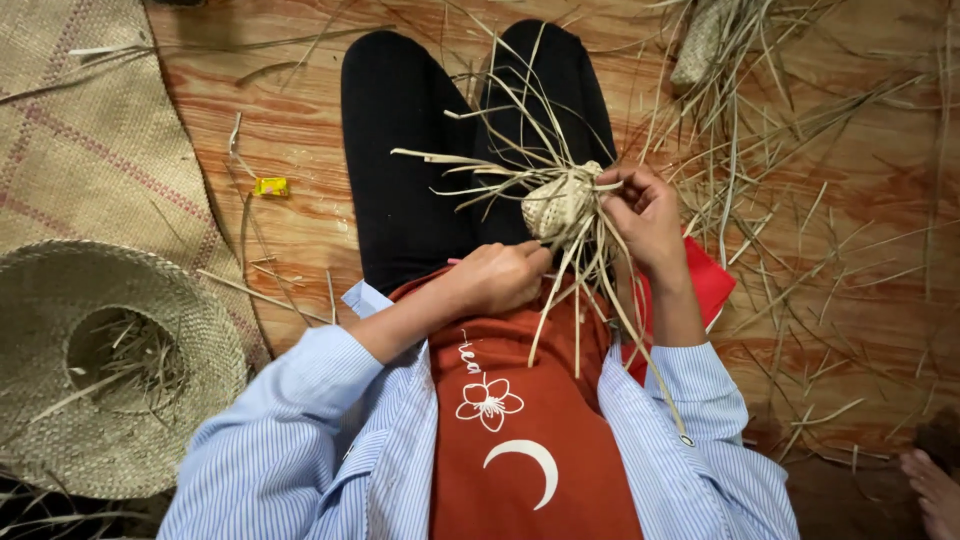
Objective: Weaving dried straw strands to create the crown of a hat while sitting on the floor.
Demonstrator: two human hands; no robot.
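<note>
The small, rounded, pale woven straw piece (560,203) sits above the lap of the seated person, between the 2 hands, over the black trouser legs (400,170). The left hand (497,278) is closed, its fingers (530,262) pinching straw strands at the lower edge of the woven piece. The right hand (645,215) is curled against the piece's right side, fingers pinched on loose strands near its top. Long dry straw strands (500,165) radiate from the piece — some upward, some hanging down over the orange-red apron (520,420). On the wooden floor (290,120) to the left lie a wide-brimmed woven straw hat (110,370), a flat woven straw mat with pink lines (90,140) and a small yellow wrapper (271,186). Scattered loose straw (800,150) covers the floor at right — a bare foot (932,490) shows at the lower right corner.
</note>
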